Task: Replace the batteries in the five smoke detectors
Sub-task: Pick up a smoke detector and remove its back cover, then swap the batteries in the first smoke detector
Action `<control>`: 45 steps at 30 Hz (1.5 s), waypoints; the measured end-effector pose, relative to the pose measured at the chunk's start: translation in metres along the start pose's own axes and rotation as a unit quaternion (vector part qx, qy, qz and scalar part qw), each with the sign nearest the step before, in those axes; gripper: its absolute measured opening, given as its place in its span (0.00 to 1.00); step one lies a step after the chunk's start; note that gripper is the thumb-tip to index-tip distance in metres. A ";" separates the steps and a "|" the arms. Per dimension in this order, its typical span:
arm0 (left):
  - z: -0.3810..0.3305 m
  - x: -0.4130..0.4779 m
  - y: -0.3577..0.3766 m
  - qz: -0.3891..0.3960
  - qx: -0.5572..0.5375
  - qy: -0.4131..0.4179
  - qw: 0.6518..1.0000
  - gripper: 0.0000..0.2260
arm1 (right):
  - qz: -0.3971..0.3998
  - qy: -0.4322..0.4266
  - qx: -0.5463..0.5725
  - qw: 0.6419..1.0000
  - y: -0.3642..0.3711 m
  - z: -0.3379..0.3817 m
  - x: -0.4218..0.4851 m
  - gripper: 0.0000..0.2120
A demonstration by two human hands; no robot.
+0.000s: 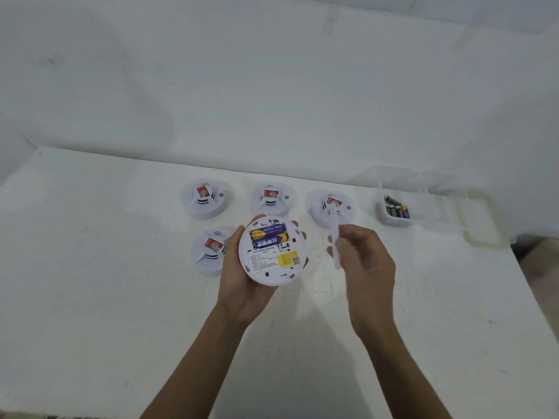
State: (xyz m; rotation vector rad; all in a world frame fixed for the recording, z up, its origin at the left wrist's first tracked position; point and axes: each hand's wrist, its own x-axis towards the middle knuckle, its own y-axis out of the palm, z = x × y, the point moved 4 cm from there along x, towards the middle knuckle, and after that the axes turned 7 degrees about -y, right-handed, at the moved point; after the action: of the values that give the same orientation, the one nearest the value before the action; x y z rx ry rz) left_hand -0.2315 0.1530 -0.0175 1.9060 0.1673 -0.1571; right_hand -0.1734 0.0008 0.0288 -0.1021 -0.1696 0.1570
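Here, cradling the upturned smoke detector (273,255) in the curled left hand (237,282) above the table (121,297), with its two batteries (268,236) turned upward for reach, while pinching a blurred thin white piece (335,246), likely its cover, in the right hand (367,267) off to the side, clear of the bay.

Left grip (242,279) holds the open detector (272,267) above the table (90,282), two batteries (269,236) in it. Just left of that grip sits a lone detector (210,252); behind it, a row of three detectors (272,199). Right grip (366,261) holds the cover (335,243); beyond it, to the right, the battery tub (393,220).
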 end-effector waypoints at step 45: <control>0.007 -0.003 -0.008 -0.082 0.054 -0.001 0.995 0.22 | 0.142 -0.136 -0.341 0.919 0.046 0.030 -0.016 0.20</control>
State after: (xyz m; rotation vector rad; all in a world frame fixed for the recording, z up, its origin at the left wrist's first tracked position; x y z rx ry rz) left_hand -0.2366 0.1488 -0.0271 1.9987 0.3196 -0.2844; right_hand -0.2006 0.0462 0.0510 -0.8082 -0.4848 0.3993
